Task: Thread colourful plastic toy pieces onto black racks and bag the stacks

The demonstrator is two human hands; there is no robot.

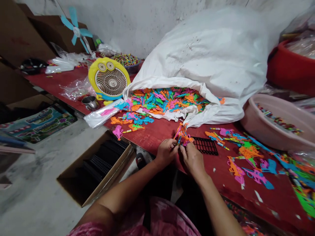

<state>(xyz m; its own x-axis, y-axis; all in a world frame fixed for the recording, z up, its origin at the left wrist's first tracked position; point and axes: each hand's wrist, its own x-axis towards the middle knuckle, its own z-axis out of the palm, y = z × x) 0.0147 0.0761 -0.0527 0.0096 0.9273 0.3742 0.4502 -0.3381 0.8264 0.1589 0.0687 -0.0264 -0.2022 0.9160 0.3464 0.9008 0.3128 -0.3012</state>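
Note:
Together at the table's front edge, my left hand (169, 151) and my right hand (193, 158) have their fingers closed around a small bunch of plastic toy pieces (182, 132), mostly orange and pink with a bit of blue. The fingertips hide the bunch's lower end. Just right of my right hand lies a flat black plastic grid (206, 146). Ahead, a white sack (209, 55) spills many bright toy pieces (167, 100) from its mouth. More loose toy pieces (249, 150) are scattered to the right, and a few toy pieces (134, 119) to the left.
A yellow fan (112, 82), a metal cup (90, 103) and a plastic bag (102, 115) stand or lie at left. Below the red table (147, 137) sits a cardboard box (98, 167) of black grids. A pink basin (278, 124) and red tub (291, 68) are at right.

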